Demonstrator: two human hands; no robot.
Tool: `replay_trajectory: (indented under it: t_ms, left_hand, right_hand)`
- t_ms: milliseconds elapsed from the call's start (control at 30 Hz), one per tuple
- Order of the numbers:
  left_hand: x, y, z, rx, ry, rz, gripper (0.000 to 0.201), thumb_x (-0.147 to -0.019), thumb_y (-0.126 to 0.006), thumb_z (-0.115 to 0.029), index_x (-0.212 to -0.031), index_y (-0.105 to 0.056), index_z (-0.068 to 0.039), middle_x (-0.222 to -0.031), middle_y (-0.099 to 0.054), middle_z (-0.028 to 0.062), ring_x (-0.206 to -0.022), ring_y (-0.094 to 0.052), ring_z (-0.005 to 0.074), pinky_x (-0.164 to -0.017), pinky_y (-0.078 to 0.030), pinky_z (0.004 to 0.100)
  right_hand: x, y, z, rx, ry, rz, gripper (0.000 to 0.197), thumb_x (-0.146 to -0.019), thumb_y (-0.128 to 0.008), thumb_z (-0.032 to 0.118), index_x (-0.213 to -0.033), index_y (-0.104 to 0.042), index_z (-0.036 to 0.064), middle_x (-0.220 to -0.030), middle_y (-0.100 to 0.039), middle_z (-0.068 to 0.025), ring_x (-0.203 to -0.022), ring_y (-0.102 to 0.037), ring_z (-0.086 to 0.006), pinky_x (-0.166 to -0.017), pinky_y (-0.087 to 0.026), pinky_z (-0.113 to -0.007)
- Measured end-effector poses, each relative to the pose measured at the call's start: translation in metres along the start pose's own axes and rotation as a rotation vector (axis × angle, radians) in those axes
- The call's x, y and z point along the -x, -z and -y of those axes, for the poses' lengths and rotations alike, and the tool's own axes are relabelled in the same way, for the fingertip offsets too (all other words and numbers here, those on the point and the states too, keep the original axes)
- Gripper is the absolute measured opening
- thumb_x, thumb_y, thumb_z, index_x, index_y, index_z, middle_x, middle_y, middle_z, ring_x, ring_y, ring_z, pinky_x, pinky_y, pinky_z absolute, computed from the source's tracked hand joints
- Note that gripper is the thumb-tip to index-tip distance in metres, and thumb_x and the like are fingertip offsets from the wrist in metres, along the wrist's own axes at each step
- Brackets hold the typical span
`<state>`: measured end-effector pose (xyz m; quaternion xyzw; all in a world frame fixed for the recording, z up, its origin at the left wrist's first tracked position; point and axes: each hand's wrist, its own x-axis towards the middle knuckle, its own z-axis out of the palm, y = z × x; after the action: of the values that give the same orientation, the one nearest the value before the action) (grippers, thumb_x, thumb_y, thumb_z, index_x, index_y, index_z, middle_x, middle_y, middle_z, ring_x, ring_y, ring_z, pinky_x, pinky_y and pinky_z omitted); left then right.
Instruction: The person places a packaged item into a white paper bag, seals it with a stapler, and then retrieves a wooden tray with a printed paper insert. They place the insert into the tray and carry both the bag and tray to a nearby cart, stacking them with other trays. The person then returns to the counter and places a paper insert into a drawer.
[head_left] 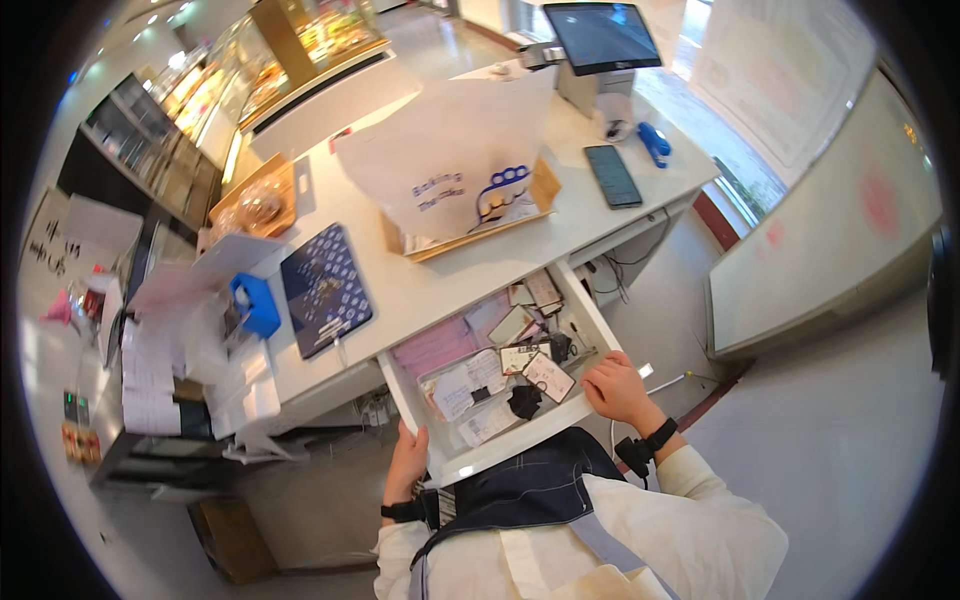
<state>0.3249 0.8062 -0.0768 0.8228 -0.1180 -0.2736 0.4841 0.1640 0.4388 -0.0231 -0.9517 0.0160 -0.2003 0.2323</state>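
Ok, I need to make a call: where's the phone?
In the head view, the phone lies at the right end of the counter, between the wooden tray and the blue tool.

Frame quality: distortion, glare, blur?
Head view: fisheye bows the white panel at right, black rim at corners; head view: display case highlights near blown out; head view: papers at left soft, drawer clearer.

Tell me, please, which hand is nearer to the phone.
Right. The right hand is at the right front corner of the drawer, below the phone; the left hand is at the left corner, farther off.
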Motion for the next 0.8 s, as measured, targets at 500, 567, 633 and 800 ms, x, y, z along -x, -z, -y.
replay_trajectory:
  t_ms: [500,567,633,800]
  left_hand:
    - [-0.006,0.014,0.001,0.229,0.11,0.223,0.069,-0.091,-0.051,-0.042,-0.141,-0.024,-0.003,-0.139,-0.037,0.0136,-0.125,-0.036,0.0204,-0.104,-0.029,0.0308]
    - [-0.005,0.02,-0.006,0.287,0.183,0.306,0.071,-0.091,-0.051,-0.043,-0.143,-0.021,-0.004,-0.143,-0.032,0.0123,-0.129,-0.031,0.0191,-0.105,-0.026,0.0299]
    - [0.003,0.028,-0.038,0.206,0.225,0.34,0.076,-0.09,-0.049,-0.049,-0.141,-0.022,0.0,-0.141,-0.034,0.0106,-0.127,-0.033,0.0178,-0.105,-0.027,0.0299]
    - [-0.001,0.077,0.01,0.343,0.412,0.485,0.076,-0.088,-0.047,-0.055,-0.144,-0.022,-0.01,-0.144,-0.032,0.0046,-0.131,-0.029,0.0167,-0.107,-0.023,0.0349]
  right_hand:
    - [0.0,-0.021,-0.002,0.172,0.049,-0.035,0.012,-0.074,-0.055,0.009,-0.063,-0.05,0.0071,-0.058,-0.05,-0.0071,-0.06,-0.051,-0.026,-0.081,-0.039,-0.037]
    - [-0.004,-0.016,0.003,0.155,0.005,0.007,0.011,-0.074,-0.055,0.009,-0.064,-0.05,0.0072,-0.058,-0.05,-0.0072,-0.06,-0.051,-0.0264,-0.081,-0.039,-0.037]
    - [0.0,-0.011,0.004,0.16,0.002,-0.02,0.011,-0.074,-0.055,0.009,-0.064,-0.05,0.0073,-0.058,-0.05,-0.0072,-0.06,-0.052,-0.0262,-0.081,-0.04,-0.037]
    - [0.002,-0.009,0.007,0.132,0.0,-0.046,0.01,-0.073,-0.056,0.008,-0.064,-0.051,0.0076,-0.059,-0.05,-0.0071,-0.061,-0.052,-0.0258,-0.081,-0.041,-0.037]
